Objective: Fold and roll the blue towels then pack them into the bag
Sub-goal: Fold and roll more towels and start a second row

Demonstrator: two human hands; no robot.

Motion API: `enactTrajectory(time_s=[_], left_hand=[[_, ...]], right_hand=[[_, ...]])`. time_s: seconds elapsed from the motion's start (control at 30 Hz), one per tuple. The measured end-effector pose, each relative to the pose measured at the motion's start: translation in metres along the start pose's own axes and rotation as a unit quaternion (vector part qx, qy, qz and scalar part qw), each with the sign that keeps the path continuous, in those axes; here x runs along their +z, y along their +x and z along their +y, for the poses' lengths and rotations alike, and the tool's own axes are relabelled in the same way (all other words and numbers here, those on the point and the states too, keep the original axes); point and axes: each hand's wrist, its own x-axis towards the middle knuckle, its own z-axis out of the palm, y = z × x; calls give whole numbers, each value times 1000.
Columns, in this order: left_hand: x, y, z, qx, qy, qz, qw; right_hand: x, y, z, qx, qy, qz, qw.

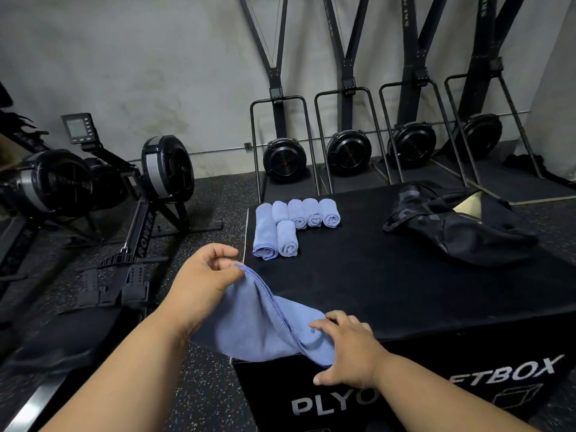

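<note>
Black plyo box (389, 291), 6 rolled towels (293, 227), bag (461, 232), loose towel (268, 325)

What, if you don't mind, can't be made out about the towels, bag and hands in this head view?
- Bag: its contents, hidden by its own dark folds.
- Loose towel: its lower edge, draped over the box corner and behind the left hand.
- Right hand: its palm side, pressed onto the towel.
- Rolled towels: rear ends, facing away.
</note>
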Motion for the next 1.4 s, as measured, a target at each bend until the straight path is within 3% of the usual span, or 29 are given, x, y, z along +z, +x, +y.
enactTrajectory(time_s=[0.1,0.37,0.47,0.63,0.7,0.87,1.13,1.23,1.4], left_hand=[[-2,0,1,7,1,2,1000],[-7,2,4,20,-22,14,999],[-4,7,18,32,-15,10,999],[3,20,66,70,-32,-7,997],[9,27,86,78,-44,-19,996],[40,58,123,30,-44,-20,998],[51,95,132,38,-56,-10,998],[30,104,80,7,-29,5,1000],[9,101,-65,-145,49,20,988]], right_hand=[[1,4,-1,13,-1,25,1000],[-12,12,11,107,248,168,948],[-25,15,20,148,370,227,889],[-65,25,23,132,610,304,720],[-93,26,20,114,651,319,679],[-149,38,31,105,583,358,722],[-215,31,56,58,526,458,715],[-195,27,61,72,438,445,778],[-108,39,70,145,281,272,909]])
